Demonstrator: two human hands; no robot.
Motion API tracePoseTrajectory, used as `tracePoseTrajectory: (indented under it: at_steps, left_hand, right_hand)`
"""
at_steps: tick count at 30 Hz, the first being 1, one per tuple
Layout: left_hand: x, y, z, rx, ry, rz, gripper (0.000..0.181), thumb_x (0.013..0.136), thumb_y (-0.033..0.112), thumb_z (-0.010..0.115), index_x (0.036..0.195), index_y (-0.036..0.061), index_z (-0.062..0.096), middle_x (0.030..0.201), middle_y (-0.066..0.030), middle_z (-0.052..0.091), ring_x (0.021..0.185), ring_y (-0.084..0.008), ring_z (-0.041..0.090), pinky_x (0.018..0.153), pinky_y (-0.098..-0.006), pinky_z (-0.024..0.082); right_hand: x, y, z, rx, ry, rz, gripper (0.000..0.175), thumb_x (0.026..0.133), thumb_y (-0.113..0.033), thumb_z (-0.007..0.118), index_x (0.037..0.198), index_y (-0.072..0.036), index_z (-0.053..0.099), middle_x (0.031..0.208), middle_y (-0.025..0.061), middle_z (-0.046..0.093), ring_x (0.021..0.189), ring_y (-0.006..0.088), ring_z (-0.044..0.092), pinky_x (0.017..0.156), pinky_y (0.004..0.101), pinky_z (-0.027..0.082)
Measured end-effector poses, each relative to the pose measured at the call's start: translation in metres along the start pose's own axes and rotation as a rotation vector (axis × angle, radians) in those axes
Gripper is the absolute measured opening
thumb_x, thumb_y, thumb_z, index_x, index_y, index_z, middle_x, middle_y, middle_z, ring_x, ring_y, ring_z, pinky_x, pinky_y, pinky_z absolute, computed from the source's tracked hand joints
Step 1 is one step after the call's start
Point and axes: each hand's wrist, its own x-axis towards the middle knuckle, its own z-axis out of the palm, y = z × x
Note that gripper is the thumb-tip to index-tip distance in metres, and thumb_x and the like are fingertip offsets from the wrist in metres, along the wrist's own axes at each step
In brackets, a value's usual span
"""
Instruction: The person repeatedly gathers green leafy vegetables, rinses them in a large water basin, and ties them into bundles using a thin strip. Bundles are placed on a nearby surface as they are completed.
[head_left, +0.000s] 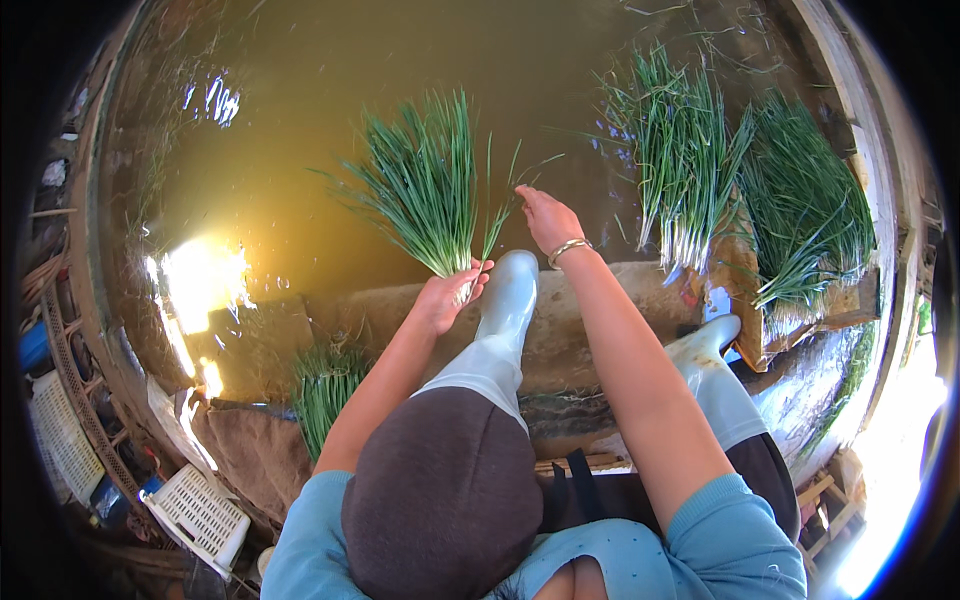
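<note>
My left hand (452, 294) is closed around the pale root end of a bunch of long green leaves (431, 180), like chives or scallions, which fan out over brown water (300, 150). My right hand (547, 216), with a bangle on its wrist, is raised to the right of the bunch, apart from it; its fingers are slightly bent and I see nothing in them. A few loose leaves (496, 217) stick out between the bunch and this hand. Several bunches with white root ends (679, 165) lie in the water at the right.
More greens (806, 195) lie on a wooden board (847, 301) at the right. Another bunch (324, 386) is beside my left forearm. My pale boots (510, 300) are at the basin's ledge (585, 307). White plastic baskets (199, 517) and brown cloth (251, 450) are at the lower left.
</note>
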Motion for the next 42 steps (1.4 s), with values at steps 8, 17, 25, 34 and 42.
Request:
tracePoseTrajectory:
  at_steps: [8, 17, 25, 34, 42]
  left_hand:
    - [0.001, -0.008, -0.006, 0.113, 0.113, -0.029, 0.014, 0.089, 0.012, 0.064, 0.102, 0.0059, 0.061, 0.094, -0.0073, 0.066, 0.076, -0.0107, 0.061, 0.067, -0.0219, 0.051]
    - [0.001, -0.014, -0.012, 0.014, 0.015, 0.005, 0.012, 0.091, 0.011, 0.061, 0.099, 0.0027, 0.062, 0.08, -0.0029, 0.061, 0.065, -0.0077, 0.054, 0.057, -0.0194, 0.046]
    - [-0.004, -0.002, -0.008, -0.076, -0.021, -0.105, 0.016, 0.093, 0.014, 0.061, 0.103, 0.0024, 0.062, 0.081, -0.0002, 0.061, 0.066, -0.0065, 0.054, 0.06, -0.0192, 0.045]
    - [-0.006, 0.0, 0.002, -0.089, -0.076, -0.12, 0.014, 0.093, 0.015, 0.06, 0.099, 0.0025, 0.061, 0.079, 0.0006, 0.059, 0.065, -0.0063, 0.053, 0.059, -0.0189, 0.044]
    - [-0.002, -0.005, 0.004, -0.085, -0.126, -0.129, 0.013, 0.095, 0.016, 0.057, 0.098, 0.0033, 0.06, 0.079, 0.0006, 0.059, 0.066, -0.0061, 0.052, 0.061, -0.0192, 0.043]
  right_hand:
    - [-0.004, 0.016, -0.015, -0.045, -0.014, -0.037, 0.014, 0.087, -0.023, 0.06, 0.09, -0.011, 0.064, 0.088, 0.0061, 0.066, 0.081, 0.0277, 0.062, 0.07, 0.0382, 0.05]
    - [-0.017, 0.05, -0.027, -0.131, 0.471, 0.246, 0.015, 0.088, -0.025, 0.059, 0.086, -0.012, 0.065, 0.084, 0.0087, 0.065, 0.079, 0.0311, 0.062, 0.067, 0.041, 0.049]
    - [-0.113, 0.09, -0.029, -0.377, -0.359, 0.268, 0.017, 0.084, -0.026, 0.056, 0.085, -0.014, 0.067, 0.078, 0.0124, 0.066, 0.078, 0.0339, 0.064, 0.069, 0.0433, 0.051]
    - [-0.112, 0.058, -0.055, -0.258, -0.021, 0.303, 0.016, 0.085, -0.023, 0.058, 0.092, -0.012, 0.068, 0.075, 0.0143, 0.066, 0.07, 0.0332, 0.064, 0.067, 0.0419, 0.051]
    - [-0.076, 0.012, -0.001, 0.763, -0.018, 0.333, 0.021, 0.086, -0.019, 0.066, 0.094, 0.0, 0.066, 0.076, 0.0027, 0.065, 0.062, 0.0108, 0.059, 0.059, 0.0263, 0.046]
